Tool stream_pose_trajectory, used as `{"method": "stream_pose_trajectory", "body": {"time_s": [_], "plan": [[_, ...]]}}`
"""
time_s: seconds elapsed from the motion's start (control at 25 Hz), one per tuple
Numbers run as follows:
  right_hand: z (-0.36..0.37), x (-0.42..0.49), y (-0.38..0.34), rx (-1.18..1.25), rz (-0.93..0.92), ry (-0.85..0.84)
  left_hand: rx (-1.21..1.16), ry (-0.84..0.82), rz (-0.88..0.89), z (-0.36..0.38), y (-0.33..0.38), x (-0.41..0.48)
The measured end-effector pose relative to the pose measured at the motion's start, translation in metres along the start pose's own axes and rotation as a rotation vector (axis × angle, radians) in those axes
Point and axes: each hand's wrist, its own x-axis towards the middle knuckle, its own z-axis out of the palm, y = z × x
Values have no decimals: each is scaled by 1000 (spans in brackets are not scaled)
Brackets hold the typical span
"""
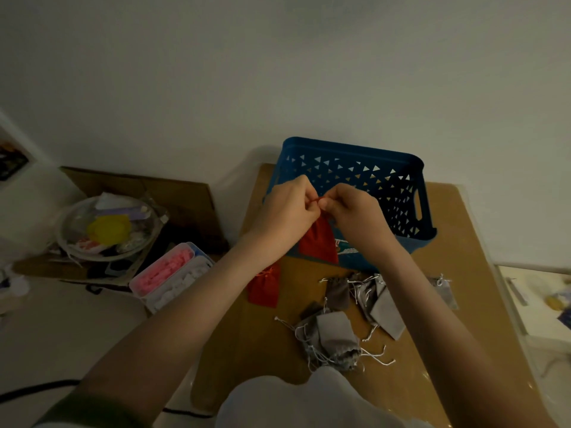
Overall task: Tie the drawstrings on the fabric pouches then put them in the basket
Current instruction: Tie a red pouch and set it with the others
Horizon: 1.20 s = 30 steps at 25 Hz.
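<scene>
Both hands meet at centre frame: the left hand (285,208) and the right hand (350,208) each pinch the red drawstring (318,198) of a red pouch (318,244) that hangs below them, in front of the blue basket (411,177). A second red pouch (265,285) lies lower left on the brown table (457,242). Grey pouches (335,338) with white strings are scattered lower right of centre.
</scene>
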Motion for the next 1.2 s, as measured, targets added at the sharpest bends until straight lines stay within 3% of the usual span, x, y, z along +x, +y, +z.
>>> {"method": "stream_pose_trajectory", "body": {"time_s": [0.2,0.44,0.72,1.04,1.2], "plan": [[0,-4,3,386,-5,-70,-62,142,79,3,-2,-5],[-5,-3,11,616,24,-193,-152,164,145,5,-2,-13],[-2,-5,7,538,-61,-132,-147,226,125,5,-2,-15],[1,-4,9,506,-26,-92,-135,216,164,7,-9,-15],[-2,-4,10,512,-26,-101,-260,217,123,9,-13,-15]]}}
